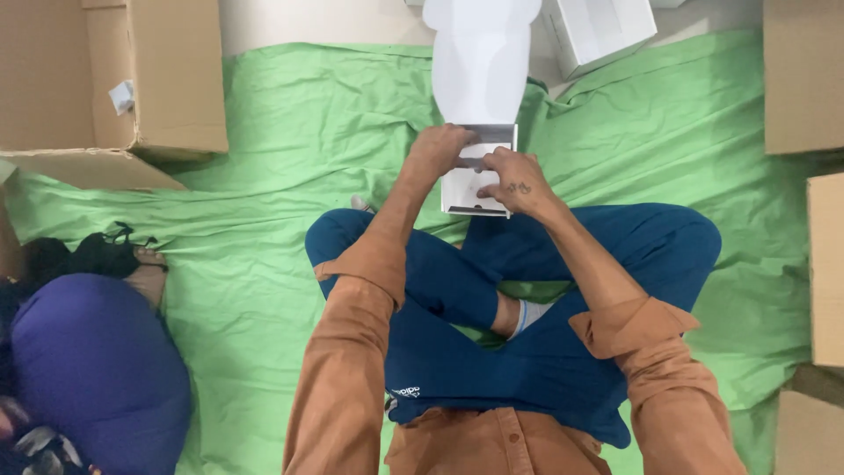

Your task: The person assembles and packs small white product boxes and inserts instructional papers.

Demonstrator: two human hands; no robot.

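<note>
While the person sits cross-legged on the green sheet [290, 132], the head view shows both hands meeting at a small white box [475, 189] just beyond the knees. The left hand [442, 148] grips the box at its far left corner, its fingers [464, 136] curled over the rim and clenched on it. The right hand [514, 180] lies on top of the box's open face, its fingers [486, 180] bent and pressing down into the inside; whether they pinch anything there cannot be told. The box rests on the sheet, directly under both sets of fingers, with its long white lid flap [482, 62] standing open and stretching away beyond the fingertips. Past the right fingers, farther off and to their right, lies another white box [602, 31], empty and open. Well to the left of the left fingers stands a large brown cardboard carton [154, 75]. More brown cartons [802, 75] line the edge well to the right of the right fingers. Far to the left and nearer the person than the fingers, another person's knee in purple cloth [97, 369] and a bare foot [148, 273] rest on the sheet.
</note>
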